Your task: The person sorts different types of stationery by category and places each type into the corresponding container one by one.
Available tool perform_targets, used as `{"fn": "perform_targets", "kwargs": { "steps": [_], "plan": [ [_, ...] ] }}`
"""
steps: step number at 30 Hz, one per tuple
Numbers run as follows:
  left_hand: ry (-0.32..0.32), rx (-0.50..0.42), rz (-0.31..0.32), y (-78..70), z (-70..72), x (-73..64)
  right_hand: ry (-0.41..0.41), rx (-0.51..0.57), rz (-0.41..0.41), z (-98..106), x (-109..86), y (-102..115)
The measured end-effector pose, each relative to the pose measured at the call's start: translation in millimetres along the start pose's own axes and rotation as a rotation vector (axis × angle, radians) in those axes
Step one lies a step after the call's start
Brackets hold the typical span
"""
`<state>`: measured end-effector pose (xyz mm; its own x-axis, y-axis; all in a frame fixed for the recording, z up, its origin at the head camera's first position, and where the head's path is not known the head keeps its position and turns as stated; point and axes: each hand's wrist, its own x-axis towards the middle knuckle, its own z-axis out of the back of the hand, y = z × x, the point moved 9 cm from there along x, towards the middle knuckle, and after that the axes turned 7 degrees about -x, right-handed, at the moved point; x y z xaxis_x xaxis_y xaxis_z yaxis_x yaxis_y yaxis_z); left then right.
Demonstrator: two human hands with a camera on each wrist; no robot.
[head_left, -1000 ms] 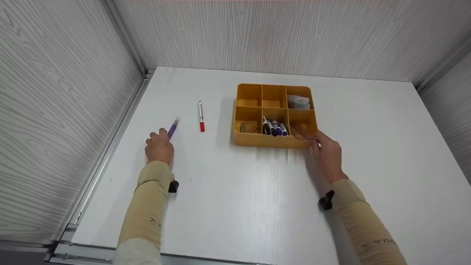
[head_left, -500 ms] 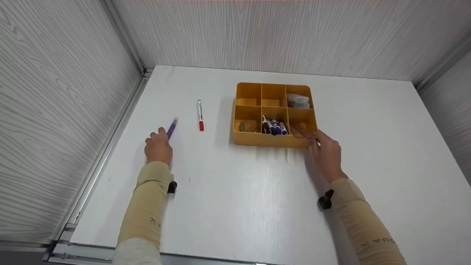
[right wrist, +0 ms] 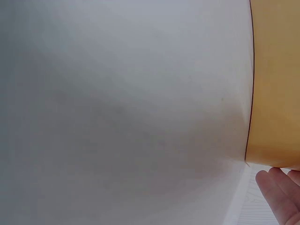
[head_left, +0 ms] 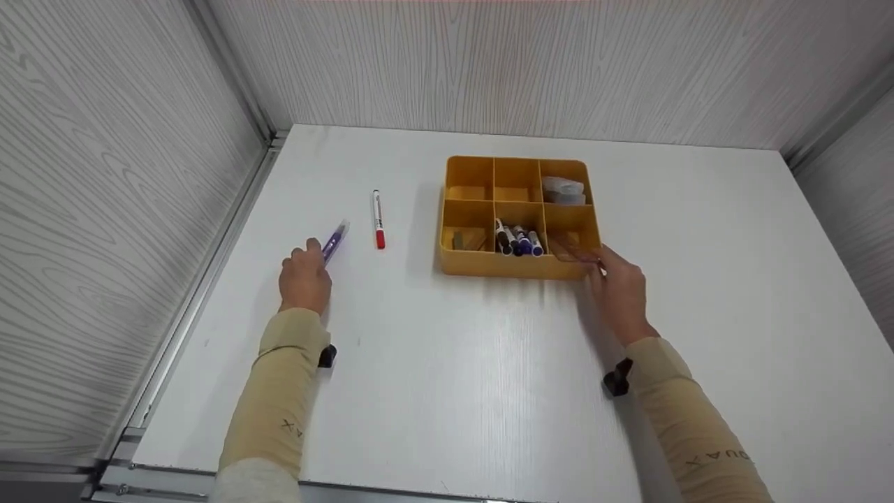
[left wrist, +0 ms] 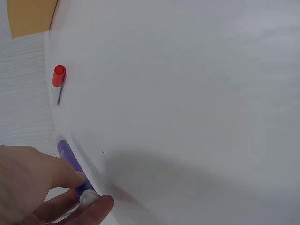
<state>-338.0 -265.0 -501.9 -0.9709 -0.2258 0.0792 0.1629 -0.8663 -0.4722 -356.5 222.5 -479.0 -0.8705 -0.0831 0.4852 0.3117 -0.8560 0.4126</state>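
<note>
My left hand pinches a purple marker at the left of the table. In the left wrist view, thumb and fingers close round the marker's near end, by its pale tip. A white marker with a red cap lies just right of it. My right hand holds the front right corner of a yellow divided box. The right wrist view shows fingertips against the box's edge. A thin, see-through reddish shape runs from the fingers into the front right compartment; its kind is unclear.
Several markers stand tilted in the front middle compartment. Pale translucent pieces sit in the back right one, and a small greenish block in the front left. Walls bound the white table at back and sides.
My left hand has shifted slightly right, and the purple marker in it has moved right and tilted further that way. The right hand stays at the box corner.
</note>
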Motion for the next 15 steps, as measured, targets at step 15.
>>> {"fn": "perform_targets", "kwargs": {
  "steps": [15],
  "plan": [
    [0.04,-0.116,-0.039,-34.7,7.9,-0.1,-0.007,0.006,0.011,-0.4,-0.1,1.0]
  ]
}}
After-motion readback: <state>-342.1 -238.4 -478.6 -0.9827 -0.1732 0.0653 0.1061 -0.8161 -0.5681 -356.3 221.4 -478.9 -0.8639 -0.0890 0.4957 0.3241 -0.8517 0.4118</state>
